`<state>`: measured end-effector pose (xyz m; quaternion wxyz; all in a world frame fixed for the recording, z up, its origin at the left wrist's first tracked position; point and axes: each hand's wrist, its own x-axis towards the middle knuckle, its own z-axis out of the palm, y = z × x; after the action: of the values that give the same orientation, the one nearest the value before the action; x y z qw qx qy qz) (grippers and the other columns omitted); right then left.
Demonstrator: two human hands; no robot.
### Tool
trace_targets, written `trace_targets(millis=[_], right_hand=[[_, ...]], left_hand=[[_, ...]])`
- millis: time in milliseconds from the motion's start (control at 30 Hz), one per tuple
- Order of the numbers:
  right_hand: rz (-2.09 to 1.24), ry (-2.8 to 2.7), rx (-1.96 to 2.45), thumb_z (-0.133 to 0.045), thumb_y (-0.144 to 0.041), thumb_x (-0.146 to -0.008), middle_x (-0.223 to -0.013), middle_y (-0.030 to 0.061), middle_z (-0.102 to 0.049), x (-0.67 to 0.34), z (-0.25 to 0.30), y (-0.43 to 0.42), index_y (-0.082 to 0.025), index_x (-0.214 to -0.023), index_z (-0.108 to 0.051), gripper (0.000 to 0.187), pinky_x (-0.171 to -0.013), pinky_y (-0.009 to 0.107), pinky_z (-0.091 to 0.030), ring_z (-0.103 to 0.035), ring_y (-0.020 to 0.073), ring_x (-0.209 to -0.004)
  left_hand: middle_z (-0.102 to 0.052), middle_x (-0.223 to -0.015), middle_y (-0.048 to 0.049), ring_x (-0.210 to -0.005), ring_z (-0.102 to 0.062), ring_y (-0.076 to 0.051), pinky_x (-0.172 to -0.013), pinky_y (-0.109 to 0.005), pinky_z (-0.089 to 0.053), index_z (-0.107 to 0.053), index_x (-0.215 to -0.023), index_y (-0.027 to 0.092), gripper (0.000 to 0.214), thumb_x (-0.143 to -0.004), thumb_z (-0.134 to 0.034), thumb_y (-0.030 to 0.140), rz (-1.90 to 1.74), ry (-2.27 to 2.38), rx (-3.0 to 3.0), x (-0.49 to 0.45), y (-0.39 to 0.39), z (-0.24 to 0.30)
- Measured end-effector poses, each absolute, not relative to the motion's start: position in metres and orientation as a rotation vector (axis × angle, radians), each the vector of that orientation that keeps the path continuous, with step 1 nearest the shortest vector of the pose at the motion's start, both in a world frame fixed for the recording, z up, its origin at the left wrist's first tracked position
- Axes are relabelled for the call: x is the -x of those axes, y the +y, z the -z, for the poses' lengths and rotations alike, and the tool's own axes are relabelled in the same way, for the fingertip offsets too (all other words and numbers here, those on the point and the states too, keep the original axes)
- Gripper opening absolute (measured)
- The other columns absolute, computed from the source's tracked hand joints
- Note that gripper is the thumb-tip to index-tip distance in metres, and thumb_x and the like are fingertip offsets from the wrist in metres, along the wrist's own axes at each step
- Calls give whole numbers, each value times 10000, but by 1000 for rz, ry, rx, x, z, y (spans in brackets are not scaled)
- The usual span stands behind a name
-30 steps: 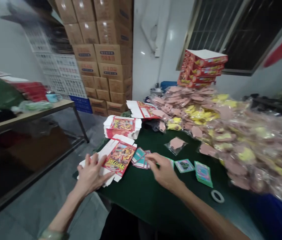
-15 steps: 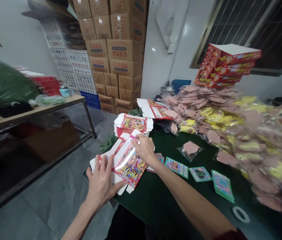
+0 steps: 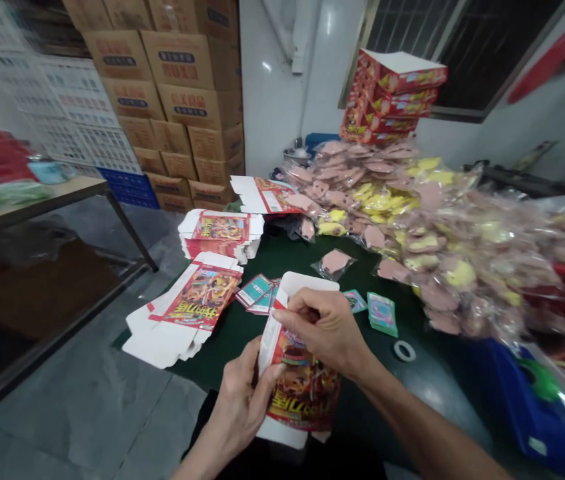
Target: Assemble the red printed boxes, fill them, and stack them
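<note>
Both my hands hold a red printed cardboard carton (image 3: 303,393), lifted off the green table mat (image 3: 282,260) and partly folded up, its white inner side showing at the top. My left hand (image 3: 245,407) grips its lower left edge. My right hand (image 3: 322,327) pinches the upper edge, fingers over the white flap. To the left lies a pile of flat carton blanks (image 3: 185,310), with a second stack (image 3: 219,235) behind it. Several small teal printed cards (image 3: 257,294) sit just beyond my hands.
A huge heap of bagged pink and yellow snacks (image 3: 442,247) fills the table's right side. Folded red cartons (image 3: 387,97) are stacked behind it. A tape roll (image 3: 405,351) lies near the table edge. Stacked cardboard shipping boxes (image 3: 172,100) stand at the back.
The carton has been lifted from the table and turned upright between both hands, with its sides folded. My right hand moved onto its top edge. The view tilted down.
</note>
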<state>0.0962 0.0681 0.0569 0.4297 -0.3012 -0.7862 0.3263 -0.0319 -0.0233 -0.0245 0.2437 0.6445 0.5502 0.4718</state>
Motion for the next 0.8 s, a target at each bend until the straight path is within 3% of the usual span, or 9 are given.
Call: trace_targets(millis=[133, 333, 467, 533, 633, 800], right_hand=[[-848, -1939, 875, -632, -242, -747, -450, -67, -419, -117, -52, 66, -166, -515, -486, 285, -437, 185, -253, -345, 49, -437], [-677, -1936, 920, -651, -242, -771, -487, -63, -468, -125, -36, 56, -176, -557, -499, 271, -471, 199, -320, -411, 65, -471], [-180, -1794, 740, -606, -149, -811, -768, 6, -615, -146, -41, 49, -187, -828, -581, 49, -686, 270, -463, -567, 124, -728], [-24, -1655, 762, -606, -103, -793, -937, 44, -607, -161, -37, 46, -198, -967, -569, 202, -796, 331, -467, -571, 164, -895], [-308, -1558, 959, -631, -151, -781, -1015, 57, -576, -176, -14, 51, -216, -1031, -527, 278, -759, 336, -487, -576, 181, -926], [-1111, -1379, 926, -654, -257, -779, -834, -6, -632, -176, 31, 68, -237, -900, -398, 283, -608, 272, -512, -633, 141, -707]], left_hand=[[-651, -908, -47, -783, -601, -164, -709, -275, -491, -529, -1055, 171, 267, -902, -447, 374, -1187, 1207, -1544, 0, -22, 12], [-658, -791, -46, -663, -593, -145, -604, -247, -486, -573, -876, 141, 253, -827, -587, 389, -1096, 1082, -1309, -18, -13, 17], [-698, -790, -62, -615, -629, -148, -557, -242, -506, -602, -862, 129, 269, -777, -658, 378, -1239, 1059, -1065, -10, 1, 14], [-719, -811, -74, -627, -658, -167, -561, -253, -528, -617, -902, 124, 289, -760, -681, 368, -1335, 1123, -956, -6, 8, 11], [-733, -847, -74, -688, -687, -188, -597, -259, -550, -632, -949, 126, 305, -747, -699, 343, -1399, 1224, -1017, -5, 16, 15], [-734, -905, -70, -768, -696, -194, -655, -267, -562, -614, -1051, 133, 324, -800, -635, 336, -1439, 1242, -1323, -15, 26, 37]])
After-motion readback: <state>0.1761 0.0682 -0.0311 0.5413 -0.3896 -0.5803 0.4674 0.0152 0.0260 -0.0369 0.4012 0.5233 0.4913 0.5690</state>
